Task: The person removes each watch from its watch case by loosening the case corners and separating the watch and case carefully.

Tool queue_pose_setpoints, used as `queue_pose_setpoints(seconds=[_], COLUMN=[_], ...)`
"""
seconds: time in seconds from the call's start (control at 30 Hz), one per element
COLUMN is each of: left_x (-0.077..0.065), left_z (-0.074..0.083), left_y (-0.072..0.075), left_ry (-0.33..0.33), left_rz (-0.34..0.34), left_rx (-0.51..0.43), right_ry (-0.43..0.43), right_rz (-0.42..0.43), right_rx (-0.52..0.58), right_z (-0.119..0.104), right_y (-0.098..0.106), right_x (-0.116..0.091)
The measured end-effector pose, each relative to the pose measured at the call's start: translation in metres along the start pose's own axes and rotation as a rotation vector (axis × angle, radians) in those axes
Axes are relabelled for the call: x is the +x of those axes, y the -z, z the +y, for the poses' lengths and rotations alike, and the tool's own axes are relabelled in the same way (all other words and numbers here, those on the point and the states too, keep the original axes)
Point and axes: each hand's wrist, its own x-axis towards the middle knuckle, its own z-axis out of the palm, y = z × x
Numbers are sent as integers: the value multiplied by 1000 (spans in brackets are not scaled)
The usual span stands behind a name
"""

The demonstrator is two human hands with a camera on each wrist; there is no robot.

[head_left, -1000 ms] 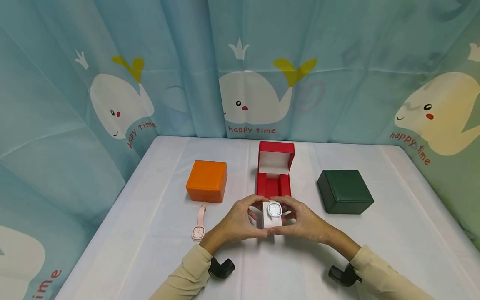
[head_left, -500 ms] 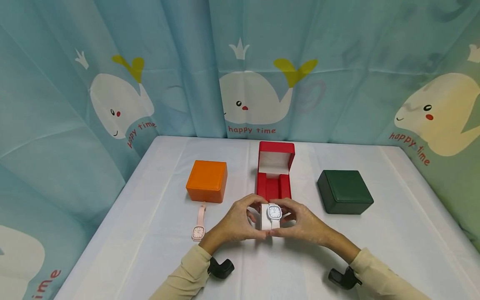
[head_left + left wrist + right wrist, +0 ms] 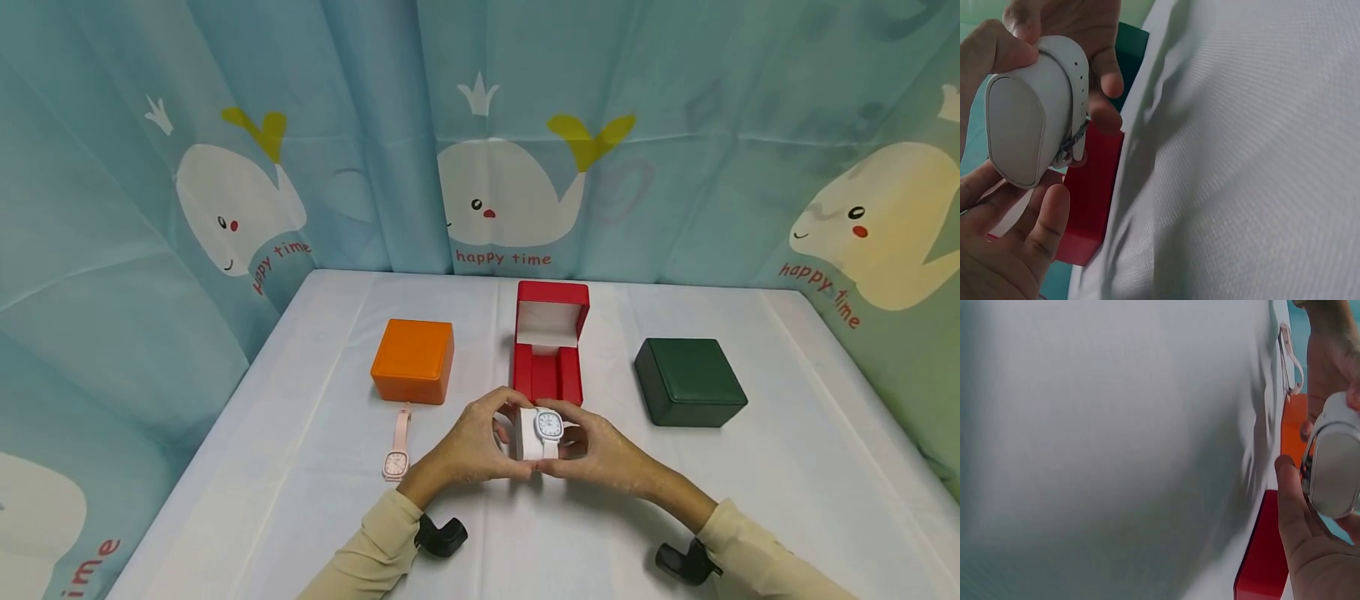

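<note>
A white wristwatch [image 3: 549, 425] is strapped round a white watch cushion [image 3: 528, 435], held between both hands just in front of the open red watch box [image 3: 546, 375]. My left hand [image 3: 480, 442] grips the cushion's left end between thumb and fingers. On the opposite end, my right hand [image 3: 600, 448] pinches the cushion beside the watch. The dial faces up toward the head. In the left wrist view, the holed strap [image 3: 1079, 94] and its buckle [image 3: 1072, 145] run round the cushion's underside. The right wrist view shows the cushion's flat end [image 3: 1335, 472].
An orange box [image 3: 414, 361] with its lid down stands at the left, and a closed dark green box [image 3: 690, 382] at the right. A pink wristwatch [image 3: 397, 454] lies on the white tablecloth [image 3: 315, 500] beside my left forearm. A whale-print curtain [image 3: 360, 167] hangs behind.
The cushion and watch have shifted slightly left and toward me, and more of the cushion's left part shows. My right hand has moved a little left with them. The boxes stay put.
</note>
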Motion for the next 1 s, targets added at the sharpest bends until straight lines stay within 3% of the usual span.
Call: queue_pose_setpoints(seconds=[0.43,0.73,1.0], left_x=[1,0,-2], left_z=[1,1,1], left_y=[1,1,0], left_ry=[-13,-18,-7], left_rz=[1,-13,-10], left_rx=[-4,-28,9], right_ry=[-10,-161,-190], right_rz=[11,-115,-110], right_rx=[-7,343,401], right_z=[-2,-4,-2], right_y=[-2,5,2], right_x=[-2,-4,-4])
